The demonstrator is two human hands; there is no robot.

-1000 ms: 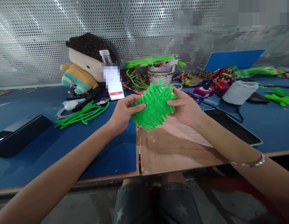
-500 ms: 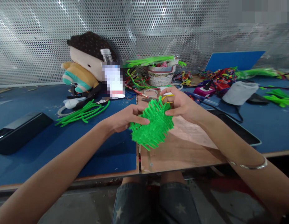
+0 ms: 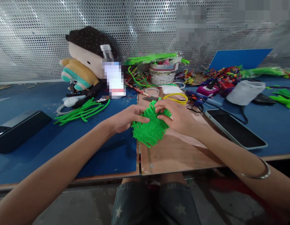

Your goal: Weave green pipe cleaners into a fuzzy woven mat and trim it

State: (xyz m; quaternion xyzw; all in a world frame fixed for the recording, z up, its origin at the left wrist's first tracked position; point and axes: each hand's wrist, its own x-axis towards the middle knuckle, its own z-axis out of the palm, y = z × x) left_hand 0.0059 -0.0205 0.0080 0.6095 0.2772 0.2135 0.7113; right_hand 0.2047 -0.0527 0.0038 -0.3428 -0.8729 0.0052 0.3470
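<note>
A fuzzy green mat of woven pipe cleaners (image 3: 150, 131) with bristly ends hangs over the seam between the blue and bare wood tabletops. My left hand (image 3: 128, 118) grips its left edge, thumb on the near face and fingers behind. At its upper right edge, the thumb and fingertips of my right hand (image 3: 176, 117) pinch together on the green strands. Just beyond the mat lie yellow-handled pliers (image 3: 179, 98), with their dark jaws partly behind it. Loose green pipe cleaners (image 3: 85, 112) rest on the blue surface to the left.
A phone (image 3: 236, 128) lies to the right and a lit phone (image 3: 114, 79) leans on a bottle. Farther back stand a plush doll (image 3: 81, 62) and a woven basket (image 3: 163, 75). A dark box-shaped device (image 3: 20, 129) sits at left; a blue glue gun (image 3: 197, 97) lies right.
The green mat has come down toward me. My right hand shifted its hold inward along the upper edge, and the yellow pliers came into view behind it. My left hand kept its grip.
</note>
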